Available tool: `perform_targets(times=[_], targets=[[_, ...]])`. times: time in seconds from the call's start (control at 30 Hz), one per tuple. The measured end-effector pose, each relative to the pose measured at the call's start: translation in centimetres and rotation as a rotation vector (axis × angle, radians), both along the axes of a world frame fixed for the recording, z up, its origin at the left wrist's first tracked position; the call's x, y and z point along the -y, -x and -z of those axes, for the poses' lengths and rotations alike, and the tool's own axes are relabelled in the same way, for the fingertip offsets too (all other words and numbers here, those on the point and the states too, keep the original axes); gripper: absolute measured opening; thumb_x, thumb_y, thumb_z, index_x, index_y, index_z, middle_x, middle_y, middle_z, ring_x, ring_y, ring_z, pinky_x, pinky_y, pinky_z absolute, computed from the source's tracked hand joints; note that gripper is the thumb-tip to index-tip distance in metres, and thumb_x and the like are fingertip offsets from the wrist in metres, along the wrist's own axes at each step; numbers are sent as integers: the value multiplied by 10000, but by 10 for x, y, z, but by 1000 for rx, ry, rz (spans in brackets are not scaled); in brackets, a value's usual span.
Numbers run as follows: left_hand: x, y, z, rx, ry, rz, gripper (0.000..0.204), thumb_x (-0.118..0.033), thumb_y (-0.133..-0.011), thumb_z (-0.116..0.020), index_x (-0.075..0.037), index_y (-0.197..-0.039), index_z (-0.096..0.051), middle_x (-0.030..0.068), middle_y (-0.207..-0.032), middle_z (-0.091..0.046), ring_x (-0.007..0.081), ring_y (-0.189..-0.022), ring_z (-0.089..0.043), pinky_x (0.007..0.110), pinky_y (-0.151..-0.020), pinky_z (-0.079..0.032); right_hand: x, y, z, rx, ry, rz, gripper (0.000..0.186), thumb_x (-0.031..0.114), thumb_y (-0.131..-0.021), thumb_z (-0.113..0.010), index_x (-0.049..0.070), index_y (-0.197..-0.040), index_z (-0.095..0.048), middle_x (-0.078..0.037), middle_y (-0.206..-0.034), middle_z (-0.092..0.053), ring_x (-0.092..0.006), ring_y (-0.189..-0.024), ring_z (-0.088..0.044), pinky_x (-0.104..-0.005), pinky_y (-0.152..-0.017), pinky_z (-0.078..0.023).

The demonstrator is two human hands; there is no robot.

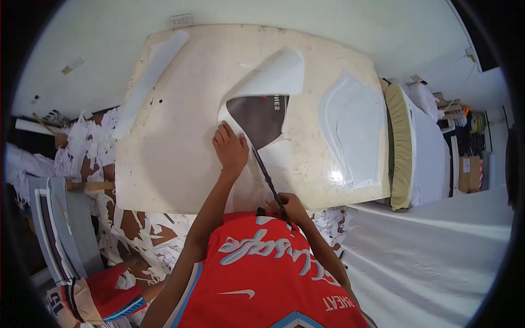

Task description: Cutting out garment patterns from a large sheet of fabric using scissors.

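A sheet with a white border and a dark printed panel (260, 120) lies on the pale table in front of me. Its far white part (276, 71) is curled over. My left hand (231, 150) rests on the white margin at the panel's left edge, fingers apart and slightly bent. Long black scissors (263, 169) reach from near my body to the lower left edge of the panel. Around their handles my right hand (292, 208) is closed; the handles are partly hidden. The blades look close together along the sheet's edge.
White curved cut-out pieces (353, 128) lie on the right of the table (175, 158). A rolled white strip (153, 76) lies along its left edge. White scraps (95, 147) cover the floor at left. A padded tan roll (398, 147) borders the table's right side.
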State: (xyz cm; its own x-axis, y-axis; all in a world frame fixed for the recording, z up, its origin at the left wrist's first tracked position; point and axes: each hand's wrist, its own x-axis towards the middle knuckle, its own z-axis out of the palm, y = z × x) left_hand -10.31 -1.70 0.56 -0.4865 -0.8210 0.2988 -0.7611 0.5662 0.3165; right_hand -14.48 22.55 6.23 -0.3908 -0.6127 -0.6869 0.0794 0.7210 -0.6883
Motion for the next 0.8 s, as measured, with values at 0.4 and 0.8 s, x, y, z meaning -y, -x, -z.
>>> perform_targets(times=[0.4,0.8], targets=[[-1,-11,7,21,27,-3,680,-342,-924,-596,96,-1415,-424,158,-1294,-487,305,-1140,-457,430,-981,-342,-10,13,-41,88,-61,4,478,468,-868,-728,35,-699,-613,9,-582,-510,-89,-517,-459,-278,-492,-363],[-2,-13,4,-15,-26,10,675,-345,-908,-628,72,-1406,-443,148,-1284,-472,309,-1141,-451,437,-994,-343,16,19,-14,-267,-65,-150,635,584,-771,-764,-21,-687,-593,-105,-577,-552,-194,-556,-505,-373,-557,-423]])
